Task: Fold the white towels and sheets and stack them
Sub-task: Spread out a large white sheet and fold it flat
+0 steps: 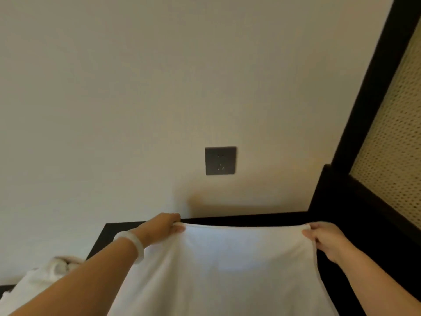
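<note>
Wall (136, 87) close behind dark tabletop (250, 218)

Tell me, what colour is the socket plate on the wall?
Dark grey, seen in the head view: the socket plate on the cream wall.

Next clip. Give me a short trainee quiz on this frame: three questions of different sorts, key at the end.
1. True or false: the left hand and the right hand each grip a far corner of the white cloth.
2. Which wrist wears the bracelet? A) left B) right
3. Fill in: the grey socket is set in the ____.
Key: 1 true; 2 A; 3 wall.
</note>
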{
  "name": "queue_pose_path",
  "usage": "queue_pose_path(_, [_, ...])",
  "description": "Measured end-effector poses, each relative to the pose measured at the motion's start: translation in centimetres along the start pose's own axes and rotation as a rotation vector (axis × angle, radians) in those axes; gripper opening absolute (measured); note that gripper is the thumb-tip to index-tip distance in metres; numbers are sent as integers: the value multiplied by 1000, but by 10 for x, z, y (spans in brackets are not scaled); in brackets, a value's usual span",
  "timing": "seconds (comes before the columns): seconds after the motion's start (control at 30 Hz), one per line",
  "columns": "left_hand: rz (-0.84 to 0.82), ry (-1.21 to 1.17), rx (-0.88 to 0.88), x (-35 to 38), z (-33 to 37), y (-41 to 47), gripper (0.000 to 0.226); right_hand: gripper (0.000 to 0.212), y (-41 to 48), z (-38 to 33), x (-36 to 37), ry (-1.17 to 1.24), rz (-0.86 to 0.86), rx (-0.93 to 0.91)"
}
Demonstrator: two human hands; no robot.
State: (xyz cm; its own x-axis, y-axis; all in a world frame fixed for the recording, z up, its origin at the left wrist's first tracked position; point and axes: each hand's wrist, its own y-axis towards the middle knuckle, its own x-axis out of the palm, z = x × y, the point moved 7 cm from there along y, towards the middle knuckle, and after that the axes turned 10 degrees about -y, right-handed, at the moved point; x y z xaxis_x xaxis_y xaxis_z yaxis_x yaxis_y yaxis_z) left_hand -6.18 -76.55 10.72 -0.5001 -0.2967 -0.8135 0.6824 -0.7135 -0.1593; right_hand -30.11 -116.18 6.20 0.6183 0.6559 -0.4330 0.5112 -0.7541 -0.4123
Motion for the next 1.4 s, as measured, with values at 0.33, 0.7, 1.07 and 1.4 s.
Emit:
queue_pose_path(0.33, [116, 237, -100, 26, -23, 46, 18, 27, 46, -16, 37, -366, 293, -181])
queue_pose_path(0.7, [14, 420, 54, 146, 47, 33, 62, 62, 11, -7, 90, -1286, 65, -579])
queue_pose_path(1.07, [66, 321, 132, 174, 94, -29, 65, 67, -64, 50, 76, -1164, 238, -498])
queue_pose_path(1.4, [91, 338, 68, 177, 81, -92, 81, 63, -145, 108, 52, -1037, 99, -597])
